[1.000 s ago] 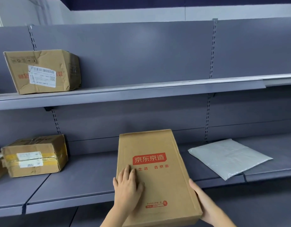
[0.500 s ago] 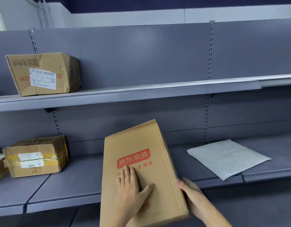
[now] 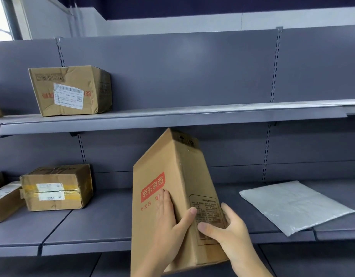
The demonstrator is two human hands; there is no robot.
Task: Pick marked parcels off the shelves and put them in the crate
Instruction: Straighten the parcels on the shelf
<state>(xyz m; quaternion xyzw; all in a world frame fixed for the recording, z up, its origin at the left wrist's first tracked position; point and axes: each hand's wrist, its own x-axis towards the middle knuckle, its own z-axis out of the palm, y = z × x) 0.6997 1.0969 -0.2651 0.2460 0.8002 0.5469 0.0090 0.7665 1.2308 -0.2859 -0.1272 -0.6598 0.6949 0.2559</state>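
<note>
Grip: my left hand (image 3: 168, 222) lies flat on the tall brown box (image 3: 172, 196), thumb hooked over its edge; my right hand (image 3: 230, 230) clasps its printed side | Box: lifted, tilted, off the shelf | Right, behind: grey mailer (image 3: 292, 206) | Left: taped parcel (image 3: 56, 186) | Up-left, farthest: labelled carton (image 3: 70, 90), markings possibly unreadable.

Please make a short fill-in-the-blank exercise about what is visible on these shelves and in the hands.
1. Both hands hold a tall cardboard box with a ____ logo.
2. The grey plastic mailer lies on the ____ shelf.
3. The creased box with a barcode label sits on the ____ shelf.

Missing words: red; lower; upper
</note>
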